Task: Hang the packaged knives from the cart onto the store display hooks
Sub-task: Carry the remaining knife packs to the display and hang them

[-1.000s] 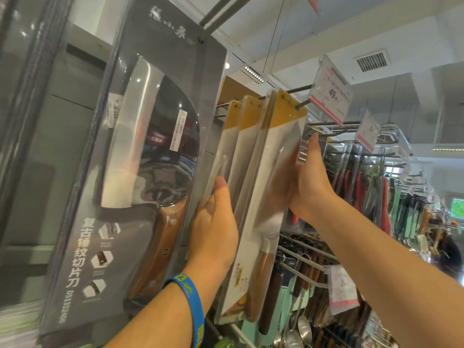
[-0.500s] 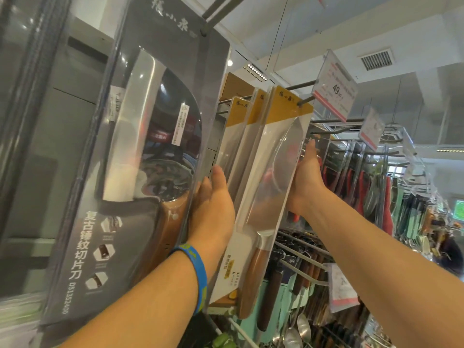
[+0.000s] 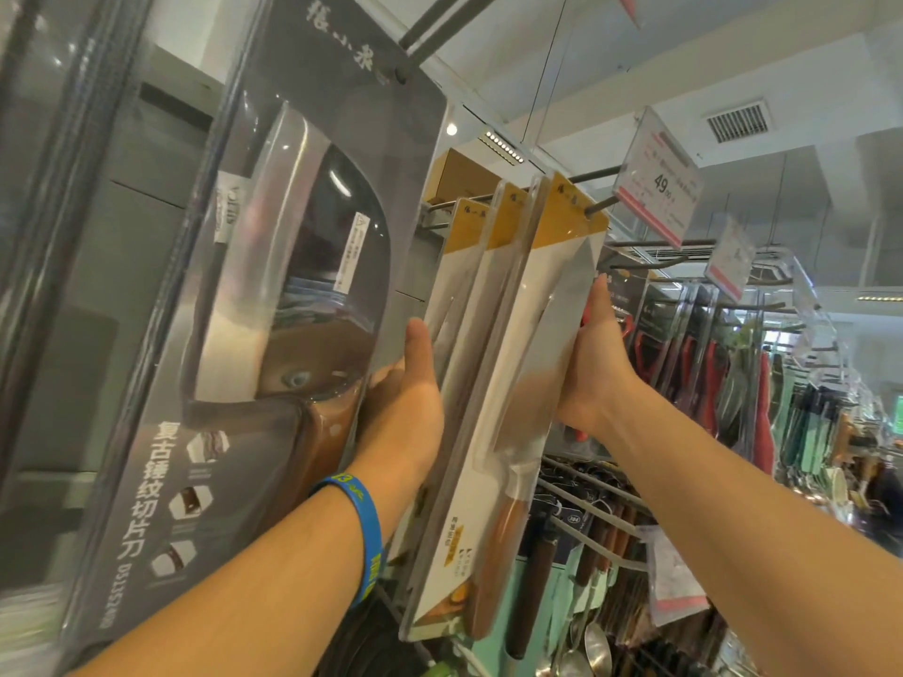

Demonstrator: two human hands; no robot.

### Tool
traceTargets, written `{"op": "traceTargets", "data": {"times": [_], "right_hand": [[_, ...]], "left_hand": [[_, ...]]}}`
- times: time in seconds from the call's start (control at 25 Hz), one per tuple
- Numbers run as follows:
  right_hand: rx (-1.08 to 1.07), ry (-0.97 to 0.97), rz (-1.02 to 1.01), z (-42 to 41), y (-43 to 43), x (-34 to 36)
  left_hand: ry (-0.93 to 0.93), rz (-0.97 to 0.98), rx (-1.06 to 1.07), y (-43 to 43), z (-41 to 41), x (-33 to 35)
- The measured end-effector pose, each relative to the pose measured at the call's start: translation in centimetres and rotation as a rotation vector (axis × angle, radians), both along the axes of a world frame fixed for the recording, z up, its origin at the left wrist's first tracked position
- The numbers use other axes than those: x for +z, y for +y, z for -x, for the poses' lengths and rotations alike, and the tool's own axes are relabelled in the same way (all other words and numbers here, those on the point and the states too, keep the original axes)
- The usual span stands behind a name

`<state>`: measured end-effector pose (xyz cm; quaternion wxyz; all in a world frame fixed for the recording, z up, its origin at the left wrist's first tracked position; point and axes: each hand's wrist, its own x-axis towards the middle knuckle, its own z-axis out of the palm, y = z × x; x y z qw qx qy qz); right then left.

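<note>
The nearer left hand (image 3: 405, 403) braces a thumb on the left side, the right hand (image 3: 593, 368) the right edge, of the front knife pack (image 3: 537, 329) hanging handle-down between them on the far hook (image 3: 598, 206); fingers hidden, neither grip can be told.

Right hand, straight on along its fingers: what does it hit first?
Probably the dark hook rods just above the right hand, beside the yellow-topped knife package it holds; depth unclear, it might pass them.
</note>
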<state>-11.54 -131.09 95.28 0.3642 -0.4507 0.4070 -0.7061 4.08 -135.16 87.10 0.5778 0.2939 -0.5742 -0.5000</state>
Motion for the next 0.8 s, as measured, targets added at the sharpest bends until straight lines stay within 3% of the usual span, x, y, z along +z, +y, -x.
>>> {"op": "traceTargets", "data": {"times": [0.16,0.36,0.6,0.8], "right_hand": [[-0.007,0.031,0.001,0.1,0.8,-0.1],[-0.055,0.062,0.028,-0.5,2.1,-0.7],[-0.168,0.136,0.07,-1.7,3.3,-1.6],[-0.484,0.382,0.119,-3.7,4.2,-2.5]], "left_hand": [[-0.066,0.047,0.028,0.9,-0.2,-0.1],[-0.111,0.349,0.044,3.3,1.1,-1.3],[-0.104,0.321,0.01,3.7,1.5,-2.2],[-0.105,0.341,0.055,3.3,1.3,-2.7]]}}
